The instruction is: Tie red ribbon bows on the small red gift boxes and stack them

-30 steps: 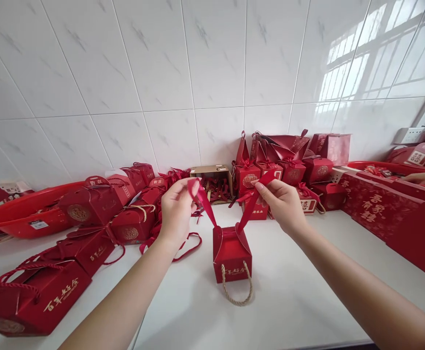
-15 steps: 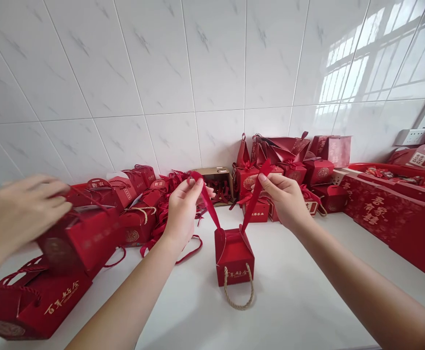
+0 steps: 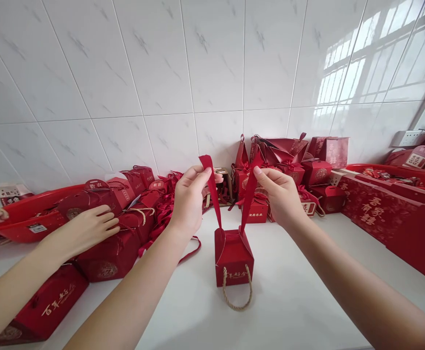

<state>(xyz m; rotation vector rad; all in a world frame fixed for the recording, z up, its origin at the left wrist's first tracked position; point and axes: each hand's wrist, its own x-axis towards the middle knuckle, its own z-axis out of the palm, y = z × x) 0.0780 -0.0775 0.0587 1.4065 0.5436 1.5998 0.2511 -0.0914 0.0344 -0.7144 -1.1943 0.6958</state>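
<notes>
A small red gift box (image 3: 234, 260) stands upright on the white table (image 3: 285, 301), gold lettering on its front. From that front hangs a beige rope handle (image 3: 238, 307). A red ribbon (image 3: 249, 197) comes up out of the box top in two lengths that spread into a V. My left hand (image 3: 190, 199) pinches the left end between thumb and fingers, its tip standing above the thumb. My right hand (image 3: 276, 192) pinches the right end at about the same height. Both lengths look drawn fairly straight.
Another person's hand (image 3: 84, 233) rests over red boxes at the left, near a red basin (image 3: 30, 214). More red boxes (image 3: 318, 172) crowd the wall, beside a heap of red ribbons (image 3: 163, 209). Large red bags (image 3: 383, 209) lie at the right.
My hands have come slightly closer together, still holding the ribbon ends. The other person's hand moved right and down, and the box by it now sits farther back, with the basin uncovered.
</notes>
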